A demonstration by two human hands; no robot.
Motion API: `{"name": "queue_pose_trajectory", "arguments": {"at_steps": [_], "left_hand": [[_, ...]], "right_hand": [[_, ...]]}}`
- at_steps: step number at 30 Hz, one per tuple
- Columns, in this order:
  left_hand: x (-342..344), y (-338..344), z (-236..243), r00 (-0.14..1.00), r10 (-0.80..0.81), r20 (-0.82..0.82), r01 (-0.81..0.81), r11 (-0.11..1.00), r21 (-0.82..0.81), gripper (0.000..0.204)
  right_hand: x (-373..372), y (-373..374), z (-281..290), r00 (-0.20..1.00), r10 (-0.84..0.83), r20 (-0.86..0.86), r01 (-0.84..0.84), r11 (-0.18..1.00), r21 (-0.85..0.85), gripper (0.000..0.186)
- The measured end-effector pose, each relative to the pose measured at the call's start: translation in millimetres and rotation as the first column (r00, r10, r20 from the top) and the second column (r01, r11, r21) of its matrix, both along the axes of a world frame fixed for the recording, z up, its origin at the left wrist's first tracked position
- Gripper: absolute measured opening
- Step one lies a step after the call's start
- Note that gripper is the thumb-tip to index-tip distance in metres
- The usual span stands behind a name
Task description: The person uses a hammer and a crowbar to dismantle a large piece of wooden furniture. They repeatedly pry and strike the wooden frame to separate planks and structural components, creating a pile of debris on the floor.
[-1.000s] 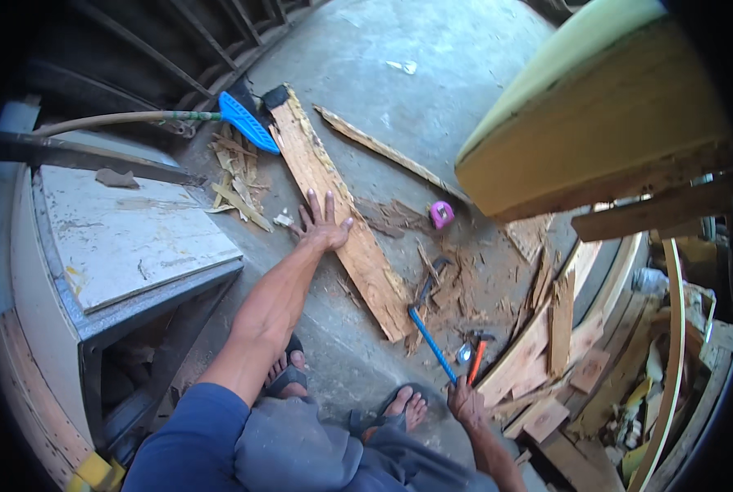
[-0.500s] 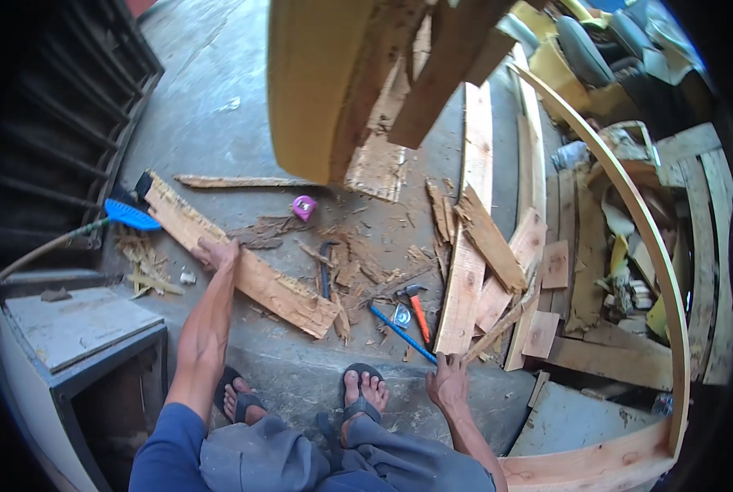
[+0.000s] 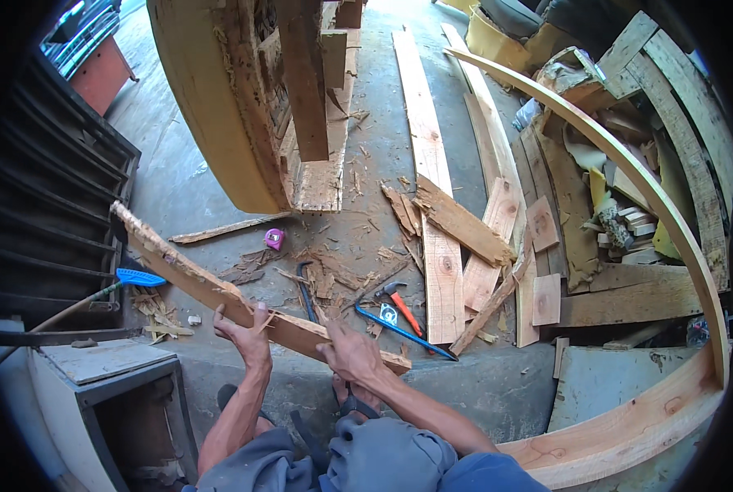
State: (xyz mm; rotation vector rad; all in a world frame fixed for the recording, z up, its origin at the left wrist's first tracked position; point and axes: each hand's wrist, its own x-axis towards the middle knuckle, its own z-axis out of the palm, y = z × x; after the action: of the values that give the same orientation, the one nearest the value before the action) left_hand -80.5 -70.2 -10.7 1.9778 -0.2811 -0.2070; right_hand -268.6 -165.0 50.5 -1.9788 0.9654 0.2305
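Observation:
A long, rough-edged wooden board (image 3: pixel 194 275) is tilted up on edge in front of me, slanting from upper left to lower right. My left hand (image 3: pixel 248 334) grips it near the middle, fingers and thumb around it. My right hand (image 3: pixel 354 354) is closed over the board closer to its right end. Right of the hands, a blue pry bar (image 3: pixel 403 330) lies on the floor beside a hammer (image 3: pixel 407 312) with an orange handle. Another dark hooked bar (image 3: pixel 306 293) lies just beyond the board, among wood splinters.
A pink tape measure (image 3: pixel 275 239) lies ahead. Beyond it stands a broken wooden frame with a yellowish panel (image 3: pixel 211 115). Long planks (image 3: pixel 440 271) and a curved wooden piece (image 3: pixel 629 164) are on the right. At left are a metal cabinet (image 3: pixel 108 361) and a blue broom (image 3: pixel 141 277).
My right hand has left the blue pry bar, which now lies on the floor, and moved left onto the board. The board has been lifted and turned onto its edge.

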Motion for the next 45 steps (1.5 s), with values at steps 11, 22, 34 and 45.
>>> {"name": "queue_pose_trajectory", "arguments": {"at_steps": [11,22,34,45], "left_hand": [[-26,31,78,0.768,-0.607,-0.202,0.640,0.736,0.220,0.044],[-2,-28,118,0.600,-0.746,-0.289,0.799,0.549,0.245,0.033],[54,-234,53,0.790,-0.594,0.153,0.594,0.803,0.047,0.074],[75,-330,79,0.801,-0.598,0.027,0.592,0.786,-0.177,0.069]], "right_hand": [[-251,25,22,0.858,-0.467,-0.213,0.452,0.884,-0.117,0.057],[-364,-56,41,0.583,-0.809,0.076,0.488,0.274,-0.829,0.046],[-44,-11,36,0.938,0.068,0.341,-0.193,0.918,0.346,0.046],[-145,29,24,0.843,-0.409,-0.349,0.374,0.912,-0.166,0.062]]}}
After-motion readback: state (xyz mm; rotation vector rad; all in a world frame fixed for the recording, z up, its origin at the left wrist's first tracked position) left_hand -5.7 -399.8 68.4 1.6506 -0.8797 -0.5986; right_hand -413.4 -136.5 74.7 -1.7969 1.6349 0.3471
